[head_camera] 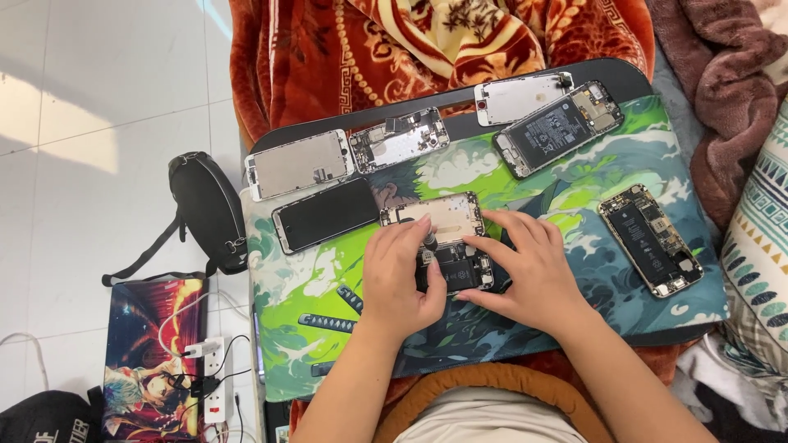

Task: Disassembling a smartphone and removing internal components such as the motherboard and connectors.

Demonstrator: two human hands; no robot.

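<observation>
Grip: left hand (400, 279) clenched around a small dark screwdriver (428, 239), tip down on the opened phone (447, 246).
Right hand (529, 267): fingers pressed flat on that phone's right edge, grasping nothing.
Phone: between both hands, on green mat (328, 279).
Beyond grip: black screen (325, 215) to its left.

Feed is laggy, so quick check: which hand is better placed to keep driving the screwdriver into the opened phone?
Left, probably. The left hand already pinches the small screwdriver upright over the opened phone. The right hand lies flat along the phone's right edge, steadying it, holding no tool.
</observation>
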